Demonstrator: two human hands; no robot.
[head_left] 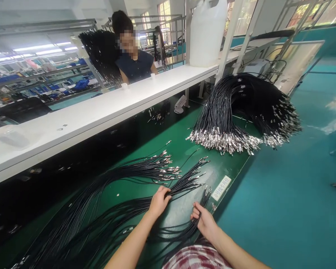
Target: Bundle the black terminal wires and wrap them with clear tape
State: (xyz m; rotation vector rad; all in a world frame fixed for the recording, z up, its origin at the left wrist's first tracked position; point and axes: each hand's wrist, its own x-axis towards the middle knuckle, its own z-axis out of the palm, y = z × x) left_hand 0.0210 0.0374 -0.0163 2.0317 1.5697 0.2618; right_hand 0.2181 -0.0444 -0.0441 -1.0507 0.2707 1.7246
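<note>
My left hand [158, 203] rests on the middle bundle of black cables [182, 184], its thumb and fingers curled over the strands just behind the metal-tipped ends. In my right hand [205, 220] is a smaller bunch of black cables [206, 197], with the fingers closed around it and the tips pointing up and away from me. The tails of this bunch [173, 232] curve back to the left across the green tabletop [154, 144]. Farther back lies another loose bundle of black cables [145, 168], its copper and silver ends fanned to the right.
A thick pile of black cables [226, 101] with silver terminals arches over the table's far right end. A white shelf [100, 108] runs above the table, carrying a large white plastic jug [207, 35]. A label [221, 188] marks the right edge. Across the shelf sits a person [137, 65].
</note>
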